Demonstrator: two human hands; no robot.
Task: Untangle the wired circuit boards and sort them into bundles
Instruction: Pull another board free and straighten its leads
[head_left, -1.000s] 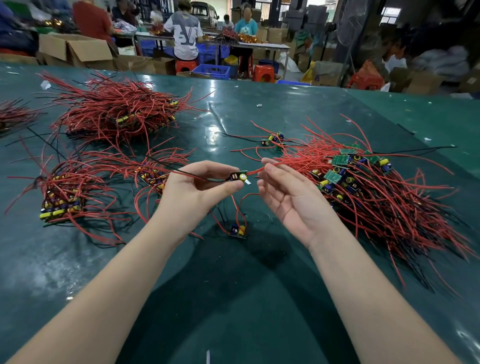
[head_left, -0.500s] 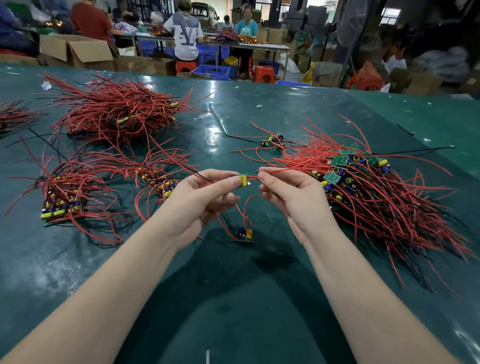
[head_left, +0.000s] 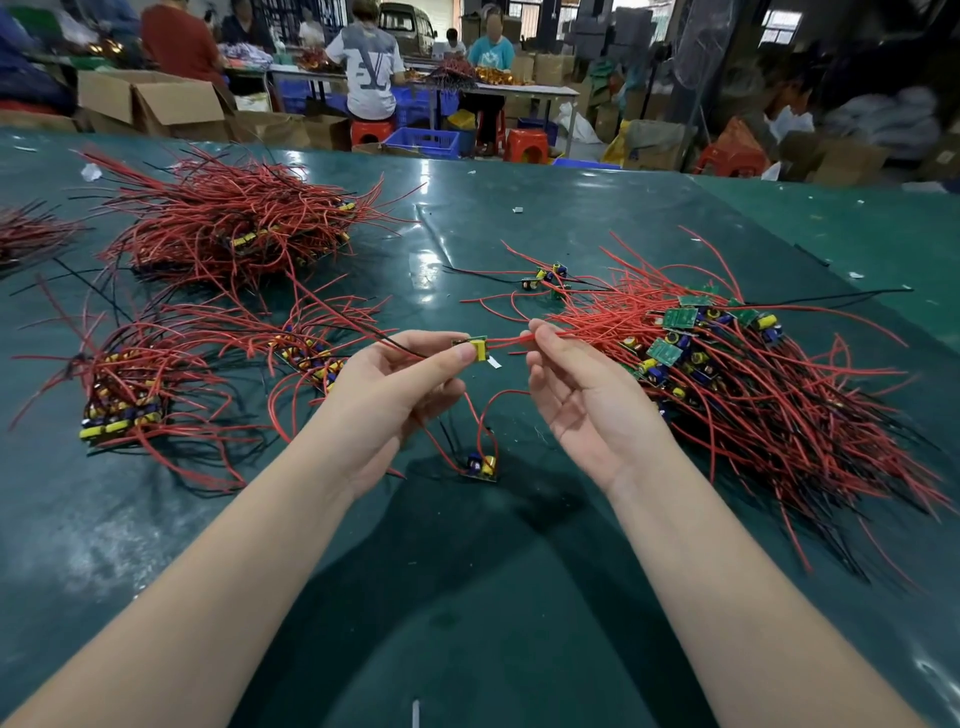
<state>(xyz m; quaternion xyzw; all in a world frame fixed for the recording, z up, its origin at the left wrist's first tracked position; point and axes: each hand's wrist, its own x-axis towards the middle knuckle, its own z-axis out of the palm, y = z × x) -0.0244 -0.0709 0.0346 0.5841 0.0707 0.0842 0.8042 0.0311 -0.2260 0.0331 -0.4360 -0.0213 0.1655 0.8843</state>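
Observation:
My left hand (head_left: 402, 395) pinches a small circuit board (head_left: 477, 348) with a yellow part, held above the green table. Its red wire (head_left: 511, 340) runs right into the fingertips of my right hand (head_left: 582, 384), which pinches it. A second small board (head_left: 480, 466) lies on the table below my hands, its red and black wires looping up toward them. To the right spreads a big tangled pile of red-wired boards (head_left: 737, 374). Sorted bundles lie at the left (head_left: 124, 400), centre-left (head_left: 306, 353) and back left (head_left: 234, 228).
A few loose boards (head_left: 548, 278) lie behind my hands. The green table (head_left: 467, 597) stretches wide in front. Beyond its far edge are cardboard boxes (head_left: 156, 104), blue crates, red stools and several people at other tables.
My hands have drawn slightly apart, so a short length of red wire shows between them. The board lying on the table stays where it was half a second ago.

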